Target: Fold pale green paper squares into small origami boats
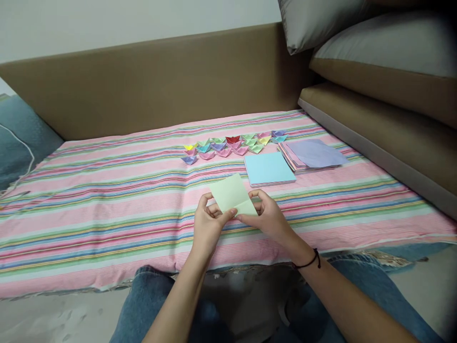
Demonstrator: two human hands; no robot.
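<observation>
A pale green paper (232, 191) with crease lines is held up between both hands above the striped cloth. My left hand (210, 220) grips its lower left part, thumb on the front face and fingers behind. At the lower right corner, my right hand (266, 212) pinches the same paper, its thumb close to the left thumb. Just beyond lies a stack of square paper with light blue on top (269, 169). A looser pile with a purple sheet (317, 153) is to its right. Several small folded paper boats (233, 139) in many colours stand in rows behind.
The pink striped cloth (89, 200) covers the surface. A brown padded board (171, 81) runs along the back. Large brown and grey cushions (385, 124) are piled at the right. A white cable (26, 147) hangs at the far left.
</observation>
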